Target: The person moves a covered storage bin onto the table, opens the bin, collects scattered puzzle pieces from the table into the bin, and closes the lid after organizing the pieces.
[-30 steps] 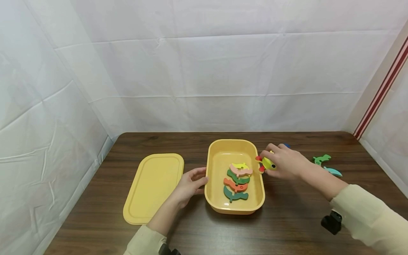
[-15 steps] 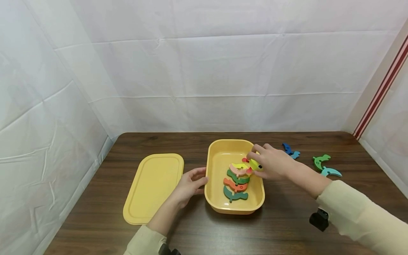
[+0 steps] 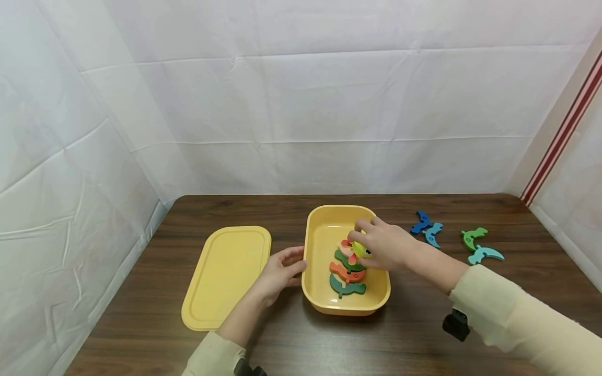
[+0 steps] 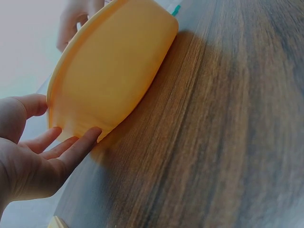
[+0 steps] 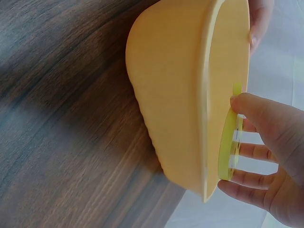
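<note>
My right hand (image 3: pixel 384 243) holds a yellow toy piece (image 3: pixel 361 249) with red ends and a black eye, over the inside of the yellow plastic box (image 3: pixel 324 224). In the right wrist view, thumb and fingers pinch the flat yellow piece (image 5: pixel 227 142) by its edges beside the rim. Below it lies a row of curved bird-like toy pieces: dark green, an orange piece (image 3: pixel 347 272) and a teal piece (image 3: pixel 347 289); a pink one is partly covered. At the box's left side my left hand (image 3: pixel 281 272) rests extended fingers against the outer wall (image 4: pixel 109 71), its thumb touching the rim.
A yellow lid (image 3: pixel 228 277) lies flat left of the box on the dark wooden table (image 3: pixel 404 334). To the right are a dark blue piece (image 3: pixel 421 222), a light blue piece (image 3: pixel 432 235), a green piece (image 3: pixel 472 238) and a turquoise piece (image 3: pixel 485 254).
My right hand has carried the yellow toy piece left, from beside the box's right rim to above the row of pieces. The blue pieces have come into view behind it. My left hand stays put.
</note>
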`<action>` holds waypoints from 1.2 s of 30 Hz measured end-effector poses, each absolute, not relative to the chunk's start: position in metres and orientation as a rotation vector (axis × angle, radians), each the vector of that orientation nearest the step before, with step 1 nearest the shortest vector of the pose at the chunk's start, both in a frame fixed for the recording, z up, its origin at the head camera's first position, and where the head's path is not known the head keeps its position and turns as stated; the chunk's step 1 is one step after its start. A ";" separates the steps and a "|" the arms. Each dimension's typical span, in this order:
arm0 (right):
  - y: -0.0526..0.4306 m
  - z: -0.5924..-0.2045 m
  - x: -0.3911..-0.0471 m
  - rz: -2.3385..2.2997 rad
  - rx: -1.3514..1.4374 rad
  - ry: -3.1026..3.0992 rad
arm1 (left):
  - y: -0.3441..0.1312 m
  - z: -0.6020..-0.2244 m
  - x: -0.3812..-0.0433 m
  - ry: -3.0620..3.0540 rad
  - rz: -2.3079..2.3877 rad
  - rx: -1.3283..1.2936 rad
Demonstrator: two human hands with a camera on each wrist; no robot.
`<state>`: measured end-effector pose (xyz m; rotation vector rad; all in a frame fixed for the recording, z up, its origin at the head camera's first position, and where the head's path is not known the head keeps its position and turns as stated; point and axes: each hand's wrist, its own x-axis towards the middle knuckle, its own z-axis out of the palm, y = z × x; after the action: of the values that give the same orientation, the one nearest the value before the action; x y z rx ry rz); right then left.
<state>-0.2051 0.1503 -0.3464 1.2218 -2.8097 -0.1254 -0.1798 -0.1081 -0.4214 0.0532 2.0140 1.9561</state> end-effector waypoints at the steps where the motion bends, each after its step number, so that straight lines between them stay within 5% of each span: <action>1: 0.149 -0.346 -0.205 -0.125 1.231 -2.806 | -0.108 -0.421 -0.180 2.012 1.955 0.049; 36: 0.118 -0.352 -0.196 -0.091 1.366 -2.785 | -0.108 -0.422 -0.180 1.998 1.970 0.063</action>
<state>-0.1955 0.1180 -0.3524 1.3656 -2.7849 -0.0906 -0.1795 -0.1082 -0.4222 0.0634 1.9977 1.9698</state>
